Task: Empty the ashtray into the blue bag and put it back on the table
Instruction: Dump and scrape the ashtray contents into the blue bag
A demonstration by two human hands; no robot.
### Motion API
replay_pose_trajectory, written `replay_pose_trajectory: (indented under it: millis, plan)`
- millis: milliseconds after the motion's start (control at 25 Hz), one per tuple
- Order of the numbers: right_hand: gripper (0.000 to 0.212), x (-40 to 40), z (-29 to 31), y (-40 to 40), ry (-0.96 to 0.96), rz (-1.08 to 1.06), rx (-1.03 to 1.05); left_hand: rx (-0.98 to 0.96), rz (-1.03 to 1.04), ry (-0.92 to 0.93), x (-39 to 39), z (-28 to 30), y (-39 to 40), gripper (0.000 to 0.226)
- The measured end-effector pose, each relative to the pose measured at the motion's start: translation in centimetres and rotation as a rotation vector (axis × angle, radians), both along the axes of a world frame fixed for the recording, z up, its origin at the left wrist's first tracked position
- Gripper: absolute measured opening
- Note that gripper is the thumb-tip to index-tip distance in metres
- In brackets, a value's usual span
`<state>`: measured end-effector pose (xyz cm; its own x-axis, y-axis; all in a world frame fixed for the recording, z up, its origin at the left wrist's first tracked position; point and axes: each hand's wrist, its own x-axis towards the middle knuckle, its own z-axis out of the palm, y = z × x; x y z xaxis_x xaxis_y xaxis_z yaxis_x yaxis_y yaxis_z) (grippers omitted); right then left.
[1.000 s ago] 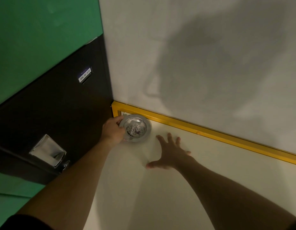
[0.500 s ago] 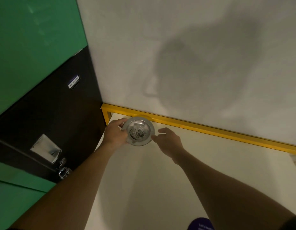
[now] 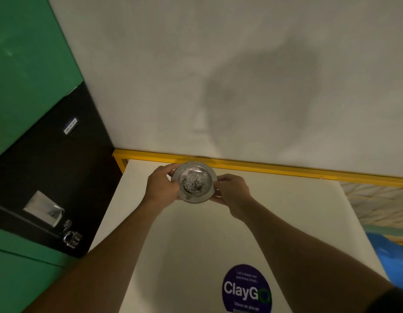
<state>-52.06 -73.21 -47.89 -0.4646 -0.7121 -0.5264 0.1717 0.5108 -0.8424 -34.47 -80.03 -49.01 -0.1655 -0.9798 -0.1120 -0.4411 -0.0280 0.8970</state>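
A round metal ashtray (image 3: 194, 182) with grey ash and dark bits in its bowl sits between my two hands near the far left corner of the white table (image 3: 196, 240). My left hand (image 3: 162, 185) grips its left rim. My right hand (image 3: 233, 190) holds its right rim from the side and below. Whether the ashtray touches the table I cannot tell. A piece of the blue bag (image 3: 392, 256) shows past the table's right edge, low on the right.
A yellow bar (image 3: 263, 166) runs along the table's far edge against a pale wall. Left of the table stands a black and green door (image 3: 49, 166) with a padlock (image 3: 70, 237). A round purple ClayGo sticker (image 3: 246, 289) lies on the table near me.
My right hand has come off the tabletop and closed on the ashtray's right rim. The ashtray has drawn slightly away from the corner. The view has dropped, showing the sticker and the bag.
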Motion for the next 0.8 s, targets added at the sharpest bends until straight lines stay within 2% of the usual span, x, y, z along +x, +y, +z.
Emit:
replay_pose_trajectory:
  millis: [400, 800]
  plan:
    - [0.019, -7.1, 3.2, 11.4, -0.072, -0.166, -0.051, 0.062, -0.145, 0.093, -7.9, 4.4, 9.1, 0.043]
    - [0.022, -15.7, 5.1, 25.3, -0.066, -0.352, -0.084, 0.118, -0.351, 0.113, -18.6, 7.1, 20.7, 0.042]
